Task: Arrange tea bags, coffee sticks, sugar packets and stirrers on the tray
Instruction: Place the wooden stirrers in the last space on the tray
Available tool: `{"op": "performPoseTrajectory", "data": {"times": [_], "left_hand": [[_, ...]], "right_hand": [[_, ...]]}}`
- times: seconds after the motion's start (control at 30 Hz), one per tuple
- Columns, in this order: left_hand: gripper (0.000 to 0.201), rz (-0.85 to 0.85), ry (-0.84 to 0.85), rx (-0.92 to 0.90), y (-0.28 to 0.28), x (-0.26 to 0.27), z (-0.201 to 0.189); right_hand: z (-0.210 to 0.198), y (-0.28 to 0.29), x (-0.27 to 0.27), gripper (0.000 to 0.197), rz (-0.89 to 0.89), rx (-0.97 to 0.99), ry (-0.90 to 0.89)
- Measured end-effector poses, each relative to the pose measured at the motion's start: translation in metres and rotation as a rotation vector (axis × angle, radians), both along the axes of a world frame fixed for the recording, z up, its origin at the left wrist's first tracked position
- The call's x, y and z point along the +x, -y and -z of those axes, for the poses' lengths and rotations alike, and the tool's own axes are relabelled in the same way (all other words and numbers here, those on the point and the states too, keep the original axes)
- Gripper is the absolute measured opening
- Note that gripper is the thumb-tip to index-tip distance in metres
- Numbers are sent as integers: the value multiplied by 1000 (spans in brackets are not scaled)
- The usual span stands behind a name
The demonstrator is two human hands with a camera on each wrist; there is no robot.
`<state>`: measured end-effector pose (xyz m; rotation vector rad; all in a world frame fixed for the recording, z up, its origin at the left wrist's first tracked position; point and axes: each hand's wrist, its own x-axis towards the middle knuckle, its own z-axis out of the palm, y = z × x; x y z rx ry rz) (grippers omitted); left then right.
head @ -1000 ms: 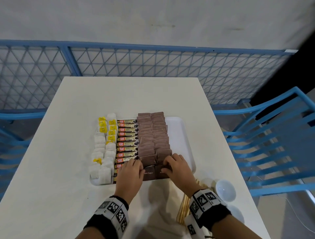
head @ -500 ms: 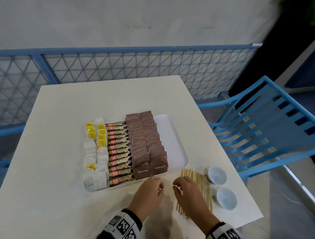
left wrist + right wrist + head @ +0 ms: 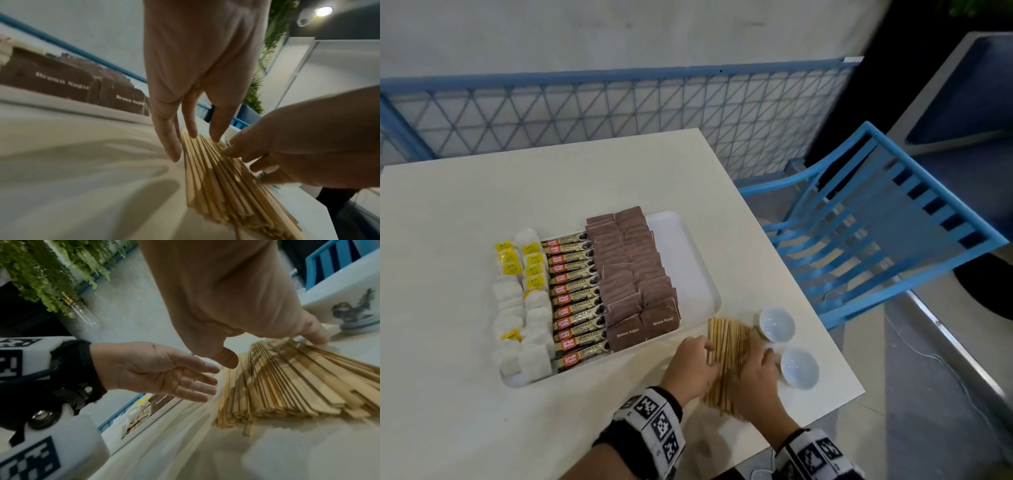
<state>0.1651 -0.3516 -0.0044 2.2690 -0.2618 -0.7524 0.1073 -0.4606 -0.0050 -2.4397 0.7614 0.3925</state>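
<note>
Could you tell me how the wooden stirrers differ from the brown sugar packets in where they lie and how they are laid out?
The wooden stirrers lie on the table, outside the tray; the brown sugar packets are in the tray. The stirrers form a loose, fanned pile, while the packets stand in two overlapping rows. Both hands, left hand and right hand, are at the stirrers; neither touches the packets. Both are task items.
</note>
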Motion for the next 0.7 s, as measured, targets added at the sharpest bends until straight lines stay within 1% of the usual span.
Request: {"op": "performPoseTrajectory", "data": {"times": [0.03,0.1,0.23,0.37,0.4,0.47,0.57,0.7], "left_hand": [[40,-32,-12,-4,3,0,2],[43,-114,-34,-22,9,0,5],[48,-272,-109,-79,17,2,9],[53,-362,-150,-87,23,3,11],[51,-377,-160,-92,24,3,11],[44,-398,-177,-119,26,4,11],[35,-391,-195,-106,25,7,12],[28,-384,-203,-109,23,9,13]], "right_hand": [[-2,0,2,80,7,-5,-67],[0,2,7,70,14,-1,-108],[3,6,15,67,-20,-46,-77],[1,7,24,60,-17,6,-64],[-2,6,25,57,-2,47,-66],[-7,6,29,46,30,147,-54],[-5,7,33,28,55,217,-51],[-3,8,36,22,89,304,-9]]}}
